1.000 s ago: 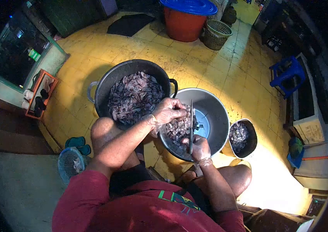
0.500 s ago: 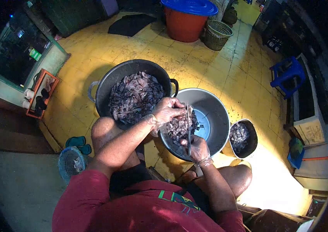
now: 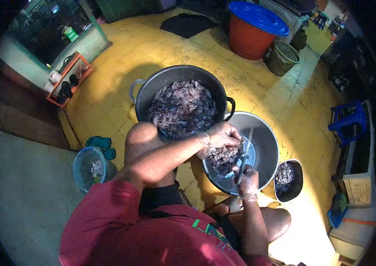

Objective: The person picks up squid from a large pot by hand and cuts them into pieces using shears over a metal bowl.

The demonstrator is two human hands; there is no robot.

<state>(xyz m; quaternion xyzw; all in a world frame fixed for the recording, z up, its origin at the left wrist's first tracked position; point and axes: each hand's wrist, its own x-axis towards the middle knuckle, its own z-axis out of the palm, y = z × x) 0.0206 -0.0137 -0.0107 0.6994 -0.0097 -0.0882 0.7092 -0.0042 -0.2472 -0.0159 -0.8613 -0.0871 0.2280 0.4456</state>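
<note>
My right hand (image 3: pixel 248 178), in a clear plastic glove, grips a knife (image 3: pixel 246 153) whose blade points up and away over the grey basin (image 3: pixel 265 133). To its left, my gloved left hand (image 3: pixel 221 135) is closed, its fingertips pinching a small dark piece of squid, mostly hidden. The blade stands slightly apart from these fingers. Below both hands, cut squid pieces (image 3: pixel 223 159) are heaped in the basin's left side. A large black tub (image 3: pixel 146 104) beside the basin holds many whole-looking, ink-stained squid (image 3: pixel 183 106).
A small container (image 3: pixel 295 188) with more pale and dark pieces stands right of the basin. A blue mesh basket (image 3: pixel 81 170) and green sandals (image 3: pixel 99 142) lie at left. Further off are a red bin (image 3: pixel 250 40) with a blue lid, a wicker basket (image 3: pixel 281 60) and a blue stool (image 3: pixel 350 124).
The view has turned, shifting the surroundings right and down. The knife has come away from my left fingers and now tilts to the right. My left hand stays closed above the heap.
</note>
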